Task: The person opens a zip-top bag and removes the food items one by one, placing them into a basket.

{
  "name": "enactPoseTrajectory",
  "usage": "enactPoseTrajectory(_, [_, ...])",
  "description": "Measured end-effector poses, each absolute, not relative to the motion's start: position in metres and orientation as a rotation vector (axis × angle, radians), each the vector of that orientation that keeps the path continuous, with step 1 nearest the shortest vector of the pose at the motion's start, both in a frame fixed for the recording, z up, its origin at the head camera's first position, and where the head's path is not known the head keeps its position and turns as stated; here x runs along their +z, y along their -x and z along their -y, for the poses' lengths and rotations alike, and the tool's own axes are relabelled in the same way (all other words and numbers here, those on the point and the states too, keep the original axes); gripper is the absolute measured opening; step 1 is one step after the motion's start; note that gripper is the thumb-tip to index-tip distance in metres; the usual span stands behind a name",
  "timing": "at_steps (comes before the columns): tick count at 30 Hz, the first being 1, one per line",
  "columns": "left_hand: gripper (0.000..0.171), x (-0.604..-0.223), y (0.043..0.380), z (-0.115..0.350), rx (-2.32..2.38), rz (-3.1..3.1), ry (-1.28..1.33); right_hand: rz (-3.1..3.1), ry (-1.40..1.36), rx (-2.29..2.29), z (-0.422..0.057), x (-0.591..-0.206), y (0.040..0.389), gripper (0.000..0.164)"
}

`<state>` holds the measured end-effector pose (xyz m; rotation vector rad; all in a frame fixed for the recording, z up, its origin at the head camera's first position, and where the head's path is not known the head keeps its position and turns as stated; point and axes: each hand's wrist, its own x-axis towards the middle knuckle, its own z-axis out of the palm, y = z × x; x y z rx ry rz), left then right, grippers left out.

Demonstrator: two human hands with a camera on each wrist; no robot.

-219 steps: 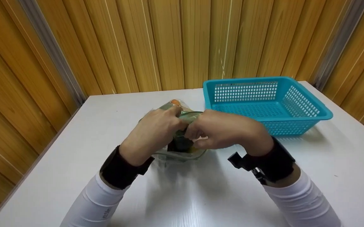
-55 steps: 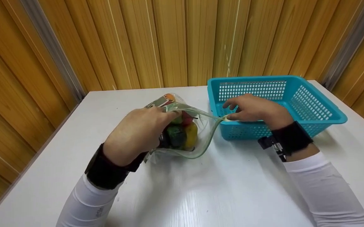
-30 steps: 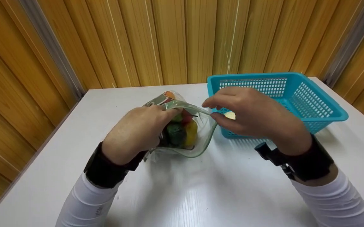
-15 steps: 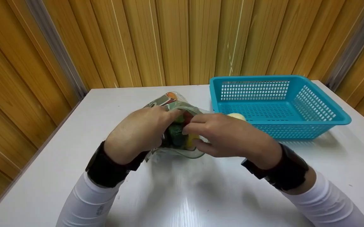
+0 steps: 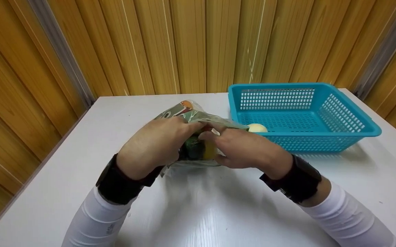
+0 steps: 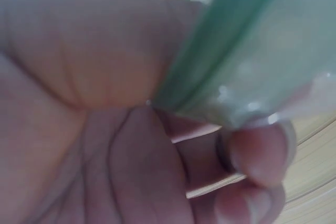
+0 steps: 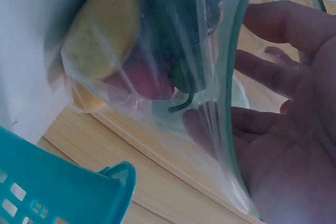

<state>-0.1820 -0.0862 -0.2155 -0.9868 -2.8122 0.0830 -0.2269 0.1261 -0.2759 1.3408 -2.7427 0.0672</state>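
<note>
A clear zip bag [image 5: 172, 112] with a green zip edge stands on the table, packed with produce. Through its film the right wrist view shows a yellowish potato-like piece [image 7: 104, 30], something red [image 7: 142, 80] and a dark green pepper-like piece with a curved stem [image 7: 188, 77]. My left hand [image 5: 153, 145] pinches the bag's rim between thumb and fingers. My right hand [image 5: 244, 147] is at the bag's mouth, its fingers [image 7: 268, 74] spread and reaching in past the zip edge, gripping nothing. A pale round piece [image 5: 258, 128] lies in the basket.
A turquoise plastic basket [image 5: 307, 134] with mesh walls stands right of the bag, close to it. The white table [image 5: 198, 212] reaches back to a wood-panelled wall [image 5: 218, 48], with panels at both sides too.
The right hand let go of the pale round piece in the basket, then moved left, back to the bag's mouth. The left hand kept its hold on the rim.
</note>
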Motion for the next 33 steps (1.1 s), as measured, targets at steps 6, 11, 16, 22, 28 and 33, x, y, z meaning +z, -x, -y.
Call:
enactPoseTrajectory(6, [0.063,-0.217,0.182,0.086,0.070,2.798,1.000,2.956,-1.227,0.045,-0.125,-0.276,0.230,0.055])
enactPoseTrajectory(11, [0.065,-0.217,0.183,0.085,0.087,2.821,0.989,2.973,-1.213,0.038,-0.124,-0.274,0.231,0.069])
enactPoseTrajectory(16, [0.065,-0.216,0.182,0.086,0.074,2.828,0.978,2.958,-1.270,0.039,-0.126,-0.271,0.229,0.069])
enactPoseTrajectory(22, [0.063,-0.216,0.183,0.086,0.077,2.821,0.988,2.968,-1.268,0.092,-0.131,-0.261,0.223,0.065])
enactPoseTrajectory(28, [0.068,-0.214,0.182,0.085,0.090,2.848,0.974,2.965,-1.244,0.185,-0.136,-0.248,0.214,0.060])
enactPoseTrajectory(33, [0.072,-0.214,0.182,0.086,0.093,2.873,0.938,2.687,-1.367,0.284,-0.146,-0.238,0.209,0.040])
